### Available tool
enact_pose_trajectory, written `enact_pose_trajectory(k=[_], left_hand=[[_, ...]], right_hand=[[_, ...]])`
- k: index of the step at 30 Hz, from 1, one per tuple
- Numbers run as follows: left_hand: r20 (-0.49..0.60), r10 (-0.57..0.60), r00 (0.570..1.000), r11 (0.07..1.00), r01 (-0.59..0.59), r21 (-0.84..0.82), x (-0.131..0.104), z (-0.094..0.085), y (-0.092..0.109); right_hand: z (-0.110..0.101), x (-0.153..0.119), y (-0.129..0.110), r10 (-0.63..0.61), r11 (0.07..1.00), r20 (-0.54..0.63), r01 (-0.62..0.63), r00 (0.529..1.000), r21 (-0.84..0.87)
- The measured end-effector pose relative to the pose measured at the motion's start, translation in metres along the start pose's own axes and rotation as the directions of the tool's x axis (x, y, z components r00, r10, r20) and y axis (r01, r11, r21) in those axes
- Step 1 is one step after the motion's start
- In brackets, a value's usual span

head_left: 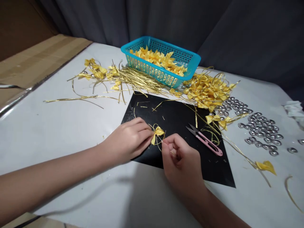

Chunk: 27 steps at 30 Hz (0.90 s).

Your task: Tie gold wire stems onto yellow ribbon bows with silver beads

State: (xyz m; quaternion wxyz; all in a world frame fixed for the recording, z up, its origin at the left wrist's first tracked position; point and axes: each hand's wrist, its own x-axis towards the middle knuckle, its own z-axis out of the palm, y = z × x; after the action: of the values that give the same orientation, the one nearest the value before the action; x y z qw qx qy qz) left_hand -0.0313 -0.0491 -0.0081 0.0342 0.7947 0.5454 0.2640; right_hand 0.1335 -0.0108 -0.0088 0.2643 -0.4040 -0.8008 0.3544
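A small yellow ribbon bow [157,133] with loops of thin gold cord is over the black sheet [175,123]. My left hand [133,137] grips the bow's left side, fingertips closed on it. From the bow a thin cord end [161,139] runs to my right hand [182,161], pinched between thumb and forefinger. The other fingers of my right hand are curled in. Pink-handled thread snips [207,142] lie on the sheet, right of my right hand, blades toward the upper left. Short cord scraps lie scattered on the sheet.
A blue plastic basket [163,72] of yellow ribbon bows stands at the back. In front lies a bundle of gold cords [140,80]. Finished-looking bows with cord [206,90] are heaped to its right, near silver bead-like pieces [261,129]. A cardboard box [42,60] borders the left.
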Motion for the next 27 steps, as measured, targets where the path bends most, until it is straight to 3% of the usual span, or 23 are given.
enact_pose_trajectory(k=[7, 21, 24, 27], left_hand=[[0.084, -0.011, 0.996, 0.975, -0.008, 0.223, 0.001, -0.004, 0.004], [0.145, 0.119, 0.982, 0.91, -0.166, 0.38, 0.003, -0.001, 0.007], [0.135, 0.102, 0.986, 0.915, -0.146, 0.375, 0.002, 0.001, 0.005], [0.127, 0.07, 0.989, 0.928, -0.111, 0.355, 0.0, 0.001, 0.004]], right_hand=[[-0.001, -0.001, -0.001, -0.002, 1.0, -0.002, 0.002, 1.0, -0.008], [0.0, -0.002, -0.004, 0.009, 1.0, -0.032, -0.008, 0.999, 0.027], [-0.003, -0.006, -0.008, -0.048, 0.999, -0.145, 0.044, 0.988, -0.026], [-0.007, -0.01, -0.011, -0.184, 0.977, -0.278, 0.146, 0.943, -0.153]])
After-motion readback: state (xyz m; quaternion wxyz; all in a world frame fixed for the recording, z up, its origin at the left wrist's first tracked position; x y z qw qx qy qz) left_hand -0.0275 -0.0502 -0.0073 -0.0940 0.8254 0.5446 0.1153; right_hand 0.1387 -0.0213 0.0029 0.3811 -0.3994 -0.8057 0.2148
